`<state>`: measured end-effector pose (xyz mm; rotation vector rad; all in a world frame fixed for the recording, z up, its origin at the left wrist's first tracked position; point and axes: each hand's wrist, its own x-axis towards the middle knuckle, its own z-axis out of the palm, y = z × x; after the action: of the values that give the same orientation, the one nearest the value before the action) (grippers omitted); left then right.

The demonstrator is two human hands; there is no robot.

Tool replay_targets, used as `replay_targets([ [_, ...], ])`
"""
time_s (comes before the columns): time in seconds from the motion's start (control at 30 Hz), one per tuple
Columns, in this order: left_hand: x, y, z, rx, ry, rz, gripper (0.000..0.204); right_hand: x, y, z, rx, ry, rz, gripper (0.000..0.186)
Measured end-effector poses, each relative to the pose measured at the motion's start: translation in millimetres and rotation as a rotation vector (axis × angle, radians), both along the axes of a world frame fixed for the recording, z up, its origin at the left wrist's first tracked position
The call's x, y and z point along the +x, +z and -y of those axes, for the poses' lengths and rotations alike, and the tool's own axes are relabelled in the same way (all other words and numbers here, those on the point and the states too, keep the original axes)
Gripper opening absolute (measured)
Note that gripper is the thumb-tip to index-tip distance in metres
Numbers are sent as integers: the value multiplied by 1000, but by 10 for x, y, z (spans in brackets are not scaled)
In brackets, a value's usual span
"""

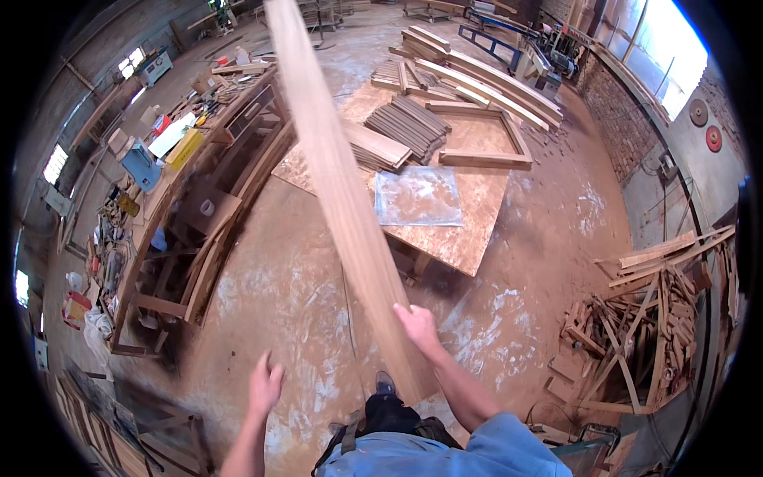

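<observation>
A long, pale wooden board (342, 191) slants from near my feet up past the top of the view. My right hand (417, 327) grips its right edge close to the lower end; the fingers on the underside are hidden. My left hand (267, 385) is off the board, above the floor to its left, holding nothing, with the fingers loosely apart. Beyond the board, a low worktable (477, 238) carries a clear plastic sheet (417, 195), a stack of slatted wood pieces (408, 127) and a wooden frame (485, 157).
A cluttered workbench (171, 191) with tools and a yellow box (184, 149) runs along the left. Long timber lengths (501, 87) lie at the far side of the worktable. Scrap wood (636, 342) is heaped at right. A cable (348, 310) crosses the dusty floor.
</observation>
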<state>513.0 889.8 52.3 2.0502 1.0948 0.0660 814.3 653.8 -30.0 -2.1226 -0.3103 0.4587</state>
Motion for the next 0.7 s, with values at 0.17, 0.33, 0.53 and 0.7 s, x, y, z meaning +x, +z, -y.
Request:
replay_targets([
  [0.17, -2151, -806, 557, -470, 772, 112, 46, 1058, -215, -449, -32, -90, 0, 62],
  [0.33, -3436, -960, 1348, -576, 1094, -148, 36, 2080, -606, -940, 112, -271, -137, 66],
  [0.53, -3891, -919, 2196, -755, 1185, -234, 40, 2587, -631, -1521, 158, -300, -212, 67],
  [0.7, -4238, -1135, 2856, -585, 1273, 65, 43, 2994, -743, -1322, -471, 147, 229, 59],
])
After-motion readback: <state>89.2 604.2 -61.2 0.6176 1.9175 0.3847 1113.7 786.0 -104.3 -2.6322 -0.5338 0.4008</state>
